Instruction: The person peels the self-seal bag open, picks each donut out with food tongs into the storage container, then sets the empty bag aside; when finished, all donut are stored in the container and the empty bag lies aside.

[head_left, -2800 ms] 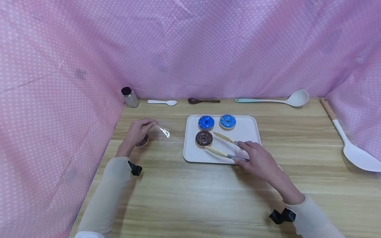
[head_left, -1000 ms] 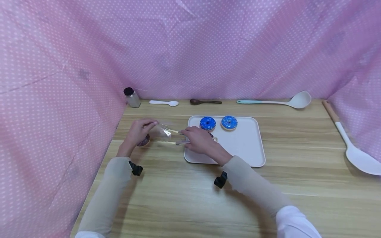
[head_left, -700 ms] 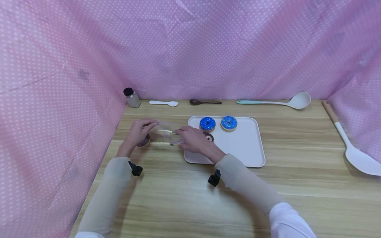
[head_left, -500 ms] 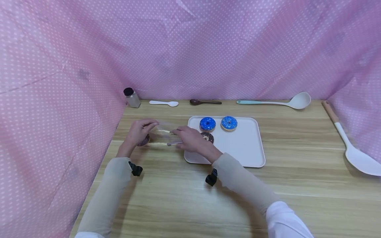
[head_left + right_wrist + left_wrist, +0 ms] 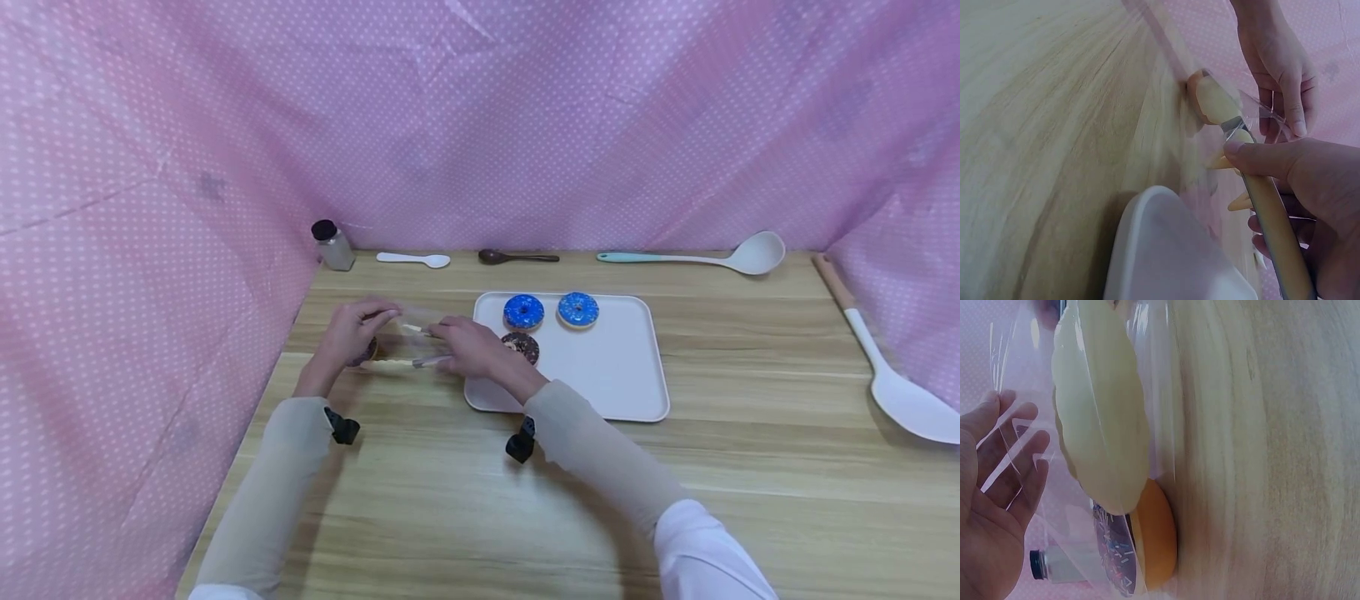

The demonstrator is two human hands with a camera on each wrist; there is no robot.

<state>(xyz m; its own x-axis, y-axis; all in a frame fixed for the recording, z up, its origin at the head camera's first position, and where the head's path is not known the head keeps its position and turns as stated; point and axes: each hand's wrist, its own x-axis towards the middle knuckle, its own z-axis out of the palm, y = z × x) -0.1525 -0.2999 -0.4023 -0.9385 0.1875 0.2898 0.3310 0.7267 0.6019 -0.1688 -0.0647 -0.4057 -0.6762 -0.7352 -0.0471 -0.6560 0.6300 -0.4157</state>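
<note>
At the table's left, my left hand (image 5: pixel 347 337) pinches the edge of a clear plastic bag (image 5: pixel 1016 369) between thumb and fingers. A chocolate donut (image 5: pixel 1116 547) with sprinkles lies low in the bag, partly hidden by my left hand in the head view. My right hand (image 5: pixel 472 348) grips tongs (image 5: pixel 1279 237) with metal arms and cream tips. The tips reach into the bag, spread apart; one wide tip (image 5: pixel 1100 412) overlaps the donut in the left wrist view. Another chocolate donut (image 5: pixel 527 346) sits on the tray, partly covered by my right hand.
The white tray (image 5: pixel 600 375) also bears two blue donuts (image 5: pixel 523 312). Along the back lie a white spoon (image 5: pixel 408 259), a dark spoon (image 5: pixel 517 257) and a ladle (image 5: pixel 690 259). A black-capped jar (image 5: pixel 333 247) stands back left; a large white spoon (image 5: pixel 870 350) lies at right.
My right hand has carried the tongs left from above the tray into the bag, and lately a little deeper. My left hand stays put, pinching the bag.
</note>
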